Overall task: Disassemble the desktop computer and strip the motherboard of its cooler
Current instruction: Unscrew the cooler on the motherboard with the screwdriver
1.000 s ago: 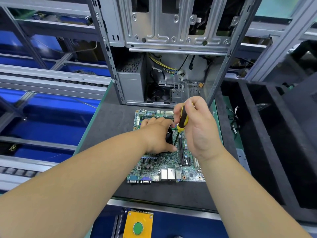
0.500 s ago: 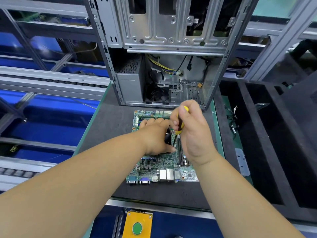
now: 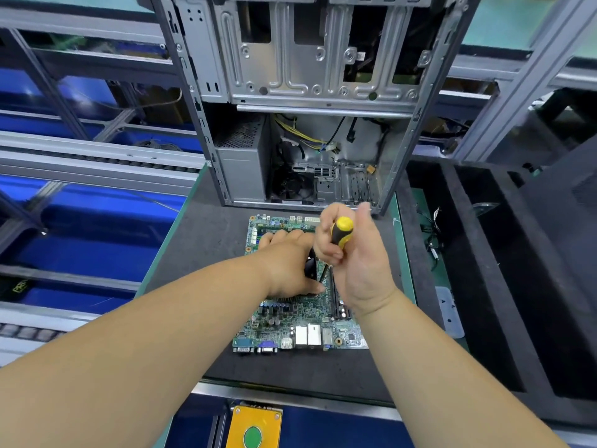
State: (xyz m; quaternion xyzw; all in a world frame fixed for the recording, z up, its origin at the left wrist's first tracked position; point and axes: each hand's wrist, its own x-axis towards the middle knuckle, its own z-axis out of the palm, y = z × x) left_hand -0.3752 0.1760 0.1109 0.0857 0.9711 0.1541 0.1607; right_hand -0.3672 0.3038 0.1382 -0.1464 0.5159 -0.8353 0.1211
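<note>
Pressing down flat, the left hand covers the black cooler on the green motherboard, which lies on the dark mat before the open computer case; beside it, the right hand grips a yellow-black screwdriver, tip down at the cooler's edge

Green circuit board, grey steel case, and one spot of yellow on a black work mat.

The flat green motherboard at centre frame carries silver port blocks and two blue connectors on its lower edge. The stubby screwdriver has a yellow-and-black handle. The open desktop case at top is bare grey metal, with yellow wires inside. At bottom centre sits a yellow box with a round green button. Blue bins fill the left.
</note>
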